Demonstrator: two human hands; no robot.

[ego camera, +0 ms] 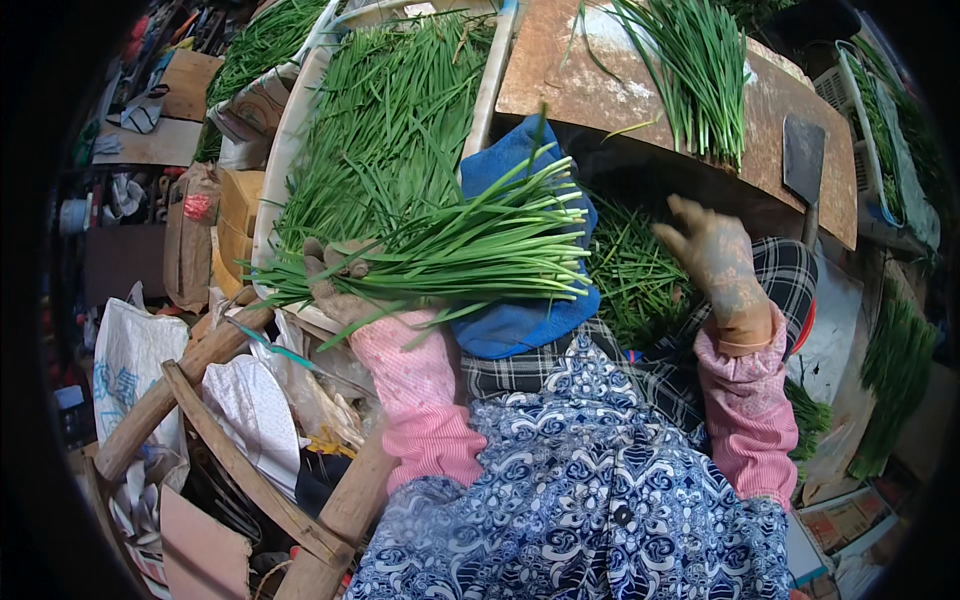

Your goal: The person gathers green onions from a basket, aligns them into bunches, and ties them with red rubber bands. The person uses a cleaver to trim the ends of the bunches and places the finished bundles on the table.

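My left hand [334,289], in a dirty knit glove, grips a bunch of garlic chives [465,244] by its leafy end. The pale cut ends point right, over a blue cloth [499,330] on my lap. My right hand [709,251], in a stained tan glove, is raised above my knee with fingers apart and nothing in it; it is blurred. Loose chive scraps [637,274] lie in a heap below, between the cloth and that hand. Pink sleeve covers show on both forearms.
Ahead stands a white crate [491,75] of chives. On the worn wooden board [540,75] rests another chive bunch [705,90]; a flat metal blade [802,157] with a handle overlaps its near edge. Wooden poles [247,457] and plastic bags [142,345] crowd the left side.
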